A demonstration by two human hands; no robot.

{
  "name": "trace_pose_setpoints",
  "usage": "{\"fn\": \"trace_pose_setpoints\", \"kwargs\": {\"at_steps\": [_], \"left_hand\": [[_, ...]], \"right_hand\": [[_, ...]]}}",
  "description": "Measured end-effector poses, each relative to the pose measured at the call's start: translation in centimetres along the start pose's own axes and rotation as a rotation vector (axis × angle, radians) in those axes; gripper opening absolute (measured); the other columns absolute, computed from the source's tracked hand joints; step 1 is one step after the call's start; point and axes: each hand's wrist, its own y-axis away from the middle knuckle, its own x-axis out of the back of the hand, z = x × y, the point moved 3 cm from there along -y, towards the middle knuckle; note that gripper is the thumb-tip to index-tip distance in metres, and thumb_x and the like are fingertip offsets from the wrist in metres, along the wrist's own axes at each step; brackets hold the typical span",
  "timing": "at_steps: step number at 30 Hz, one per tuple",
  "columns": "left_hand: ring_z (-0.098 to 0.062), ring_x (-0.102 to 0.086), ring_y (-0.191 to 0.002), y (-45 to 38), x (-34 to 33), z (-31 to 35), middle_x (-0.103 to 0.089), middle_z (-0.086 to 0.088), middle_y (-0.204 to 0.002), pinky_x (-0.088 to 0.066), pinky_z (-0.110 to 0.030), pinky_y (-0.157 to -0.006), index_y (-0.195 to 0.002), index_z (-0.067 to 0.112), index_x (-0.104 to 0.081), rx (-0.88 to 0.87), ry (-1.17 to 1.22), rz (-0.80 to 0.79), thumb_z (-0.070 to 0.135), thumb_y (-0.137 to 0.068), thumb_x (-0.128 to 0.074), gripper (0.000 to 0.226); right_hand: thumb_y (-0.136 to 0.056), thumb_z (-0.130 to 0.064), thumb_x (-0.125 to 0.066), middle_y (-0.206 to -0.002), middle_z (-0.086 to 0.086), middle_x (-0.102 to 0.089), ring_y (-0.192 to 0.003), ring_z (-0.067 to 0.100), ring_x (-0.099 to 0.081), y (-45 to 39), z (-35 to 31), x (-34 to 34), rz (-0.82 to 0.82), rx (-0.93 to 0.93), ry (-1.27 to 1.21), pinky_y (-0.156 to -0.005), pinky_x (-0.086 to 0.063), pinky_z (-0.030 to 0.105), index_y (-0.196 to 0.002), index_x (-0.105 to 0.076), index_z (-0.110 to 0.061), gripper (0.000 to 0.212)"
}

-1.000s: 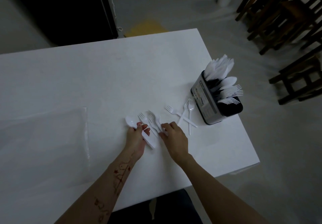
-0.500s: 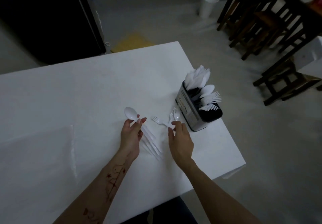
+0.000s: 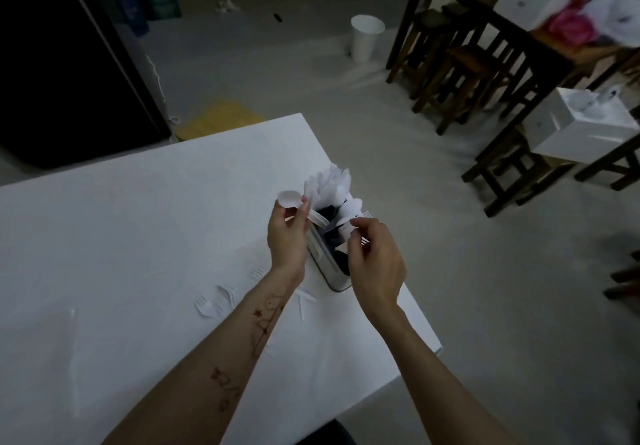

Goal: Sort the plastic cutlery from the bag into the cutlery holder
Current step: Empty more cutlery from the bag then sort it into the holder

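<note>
Left hand [image 3: 287, 233] pinched a spoon [image 3: 290, 198] above the holder [image 3: 323, 257] — right hand [image 3: 375, 257] pinched forks [image 3: 363, 241], near surface's [image 3: 138, 236] right edge.

You've got a white table [image 3: 138, 236] with the metal cutlery holder [image 3: 323, 264] standing near its right edge. A few loose white forks [image 3: 214, 301] lie on the top just left of it, and a clear plastic bag [image 3: 52, 340] is flat at the left.
</note>
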Motion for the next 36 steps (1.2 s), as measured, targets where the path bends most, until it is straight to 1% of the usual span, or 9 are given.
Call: {"fn": "trace_pose_setpoints", "kwargs": {"at_steps": [3,6,9,13,17,21,24,27,36], "left_hand": [[-0.009,-0.062,-0.087,0.1,-0.7,-0.8,-0.068,0.004,-0.093,-0.045,-0.016,-0.074,-0.099,0.018,-0.063,-0.189,-0.477,-0.064,0.023,-0.092,-0.059,0.010],[-0.012,-0.061,-0.085,0.4,-1.2,-1.1,-0.066,0.001,-0.091,-0.039,-0.011,-0.067,-0.099,0.014,-0.063,-0.315,-0.686,-0.106,0.019,-0.094,-0.056,0.010],[-0.008,-0.062,-0.095,0.1,-1.2,-1.7,-0.066,0.002,-0.105,-0.043,-0.004,-0.078,-0.118,0.017,-0.063,-0.318,-0.719,-0.200,0.016,-0.093,-0.057,0.025],[-0.010,-0.058,-0.111,0.7,0.1,-1.9,-0.061,0.000,-0.123,-0.047,-0.019,-0.097,-0.135,0.017,-0.051,-0.353,-0.726,-0.331,0.004,-0.091,-0.056,0.046],[-0.005,-0.058,-0.108,2.3,4.7,-1.8,-0.060,0.008,-0.123,-0.048,-0.017,-0.092,-0.126,0.019,-0.057,-0.327,-0.621,-0.119,0.010,-0.096,-0.051,0.032],[-0.010,-0.058,-0.111,3.4,11.3,-3.7,-0.060,0.006,-0.121,-0.044,-0.020,-0.093,-0.122,0.018,-0.057,-0.213,-0.666,0.052,0.011,-0.098,-0.048,0.027],[-0.013,-0.059,-0.110,4.4,14.9,-4.8,-0.063,0.004,-0.118,-0.043,-0.021,-0.093,-0.120,0.015,-0.057,-0.135,-0.699,0.082,0.010,-0.097,-0.048,0.025],[-0.012,-0.062,-0.104,5.2,17.1,-5.5,-0.066,0.004,-0.114,-0.044,-0.019,-0.089,-0.118,0.017,-0.056,-0.078,-0.691,0.065,0.010,-0.096,-0.050,0.024],[-0.006,-0.060,-0.100,5.8,17.7,-6.5,-0.068,0.008,-0.109,-0.038,0.001,-0.075,-0.116,0.019,-0.057,0.067,-0.683,-0.031,0.015,-0.097,-0.049,0.021]], "right_hand": [[-0.094,-0.023,-0.051,-0.102,-0.016,-0.065,-0.082,0.005,-0.062,-0.7,0.4,-0.3,-0.009,0.000,0.012,-0.064,-0.049,0.030,-0.108,-0.063,-0.033,0.020],[-0.095,-0.025,-0.050,-0.100,-0.017,-0.065,-0.080,0.005,-0.061,-1.0,0.6,-0.7,-0.015,-0.010,0.012,-0.065,-0.049,0.028,-0.108,-0.062,-0.034,0.020],[-0.096,-0.026,-0.051,-0.100,-0.016,-0.065,-0.079,0.005,-0.062,-1.1,0.7,-1.0,-0.010,0.018,0.008,-0.064,-0.050,0.030,-0.109,-0.062,-0.033,0.019],[-0.095,-0.022,-0.056,-0.097,-0.015,-0.063,-0.075,0.006,-0.061,-0.7,0.3,-1.2,0.050,0.127,-0.008,-0.057,-0.053,0.032,-0.108,-0.063,-0.029,0.017],[-0.088,-0.010,-0.063,-0.090,-0.006,-0.064,-0.076,0.009,-0.057,1.8,-1.1,-1.5,0.146,0.388,-0.070,-0.056,-0.044,0.019,-0.102,-0.066,-0.017,0.016],[-0.092,-0.023,-0.060,-0.103,-0.007,-0.062,-0.080,0.012,-0.063,6.3,-0.3,-6.6,-0.254,0.445,0.064,-0.058,-0.046,0.023,-0.108,-0.064,-0.022,0.016],[-0.098,-0.028,-0.052,-0.132,0.001,-0.048,-0.111,0.023,-0.055,8.0,2.7,-10.6,-0.566,0.115,0.314,-0.074,-0.051,0.038,-0.130,-0.047,-0.019,0.034],[-0.097,-0.024,-0.052,-0.132,0.008,-0.045,-0.112,0.027,-0.055,8.2,4.1,-12.1,-0.608,0.051,0.483,-0.071,-0.049,0.039,-0.129,-0.042,-0.012,0.035],[-0.095,-0.024,-0.054,-0.110,0.006,-0.056,-0.102,0.024,-0.056,9.0,4.5,-11.6,-0.589,0.071,0.439,-0.067,-0.045,0.034,-0.109,-0.053,-0.012,0.019]]}}
